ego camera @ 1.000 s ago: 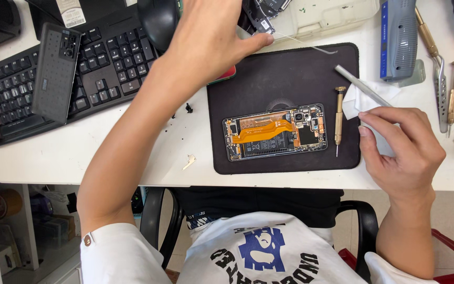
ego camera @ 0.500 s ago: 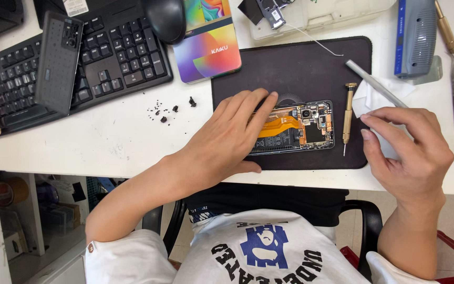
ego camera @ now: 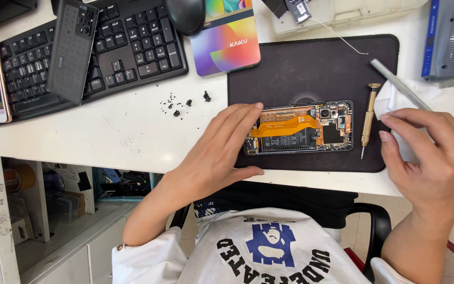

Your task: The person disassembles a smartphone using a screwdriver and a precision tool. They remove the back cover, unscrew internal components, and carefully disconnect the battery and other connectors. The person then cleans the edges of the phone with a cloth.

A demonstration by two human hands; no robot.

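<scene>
Hands come first, nearest the chest: the left hand (ego camera: pixel 222 150) has come back from the far edge of the worktop (ego camera: pixel 132 131), where it was reaching a second ago, and now lies flat and open, fingers together, its fingertips resting on the left end of the opened phone (ego camera: pixel 300 128) without gripping it. That reads as steadying the phone rather than fetching anything more. At about three o'clock from the phone, the right hand (ego camera: pixel 429 158) has hardly shifted; it is loosely curled over a white cloth (ego camera: pixel 403 97), fingers bent but not closed, and whether it pinches the cloth I cannot tell. The phone lies face down, back cover off, orange flex cable showing, on the near half of the dark mat (ego camera: pixel 316 68). Just to its right, between phone and cloth, lies a brass-handled screwdriver (ego camera: pixel 368 118), untouched. Farther off at ten o'clock sit scattered black specks (ego camera: pixel 177 105), then the keyboard (ego camera: pixel 106 52) with a dark phone back (ego camera: pixel 72 47) resting on it.
</scene>
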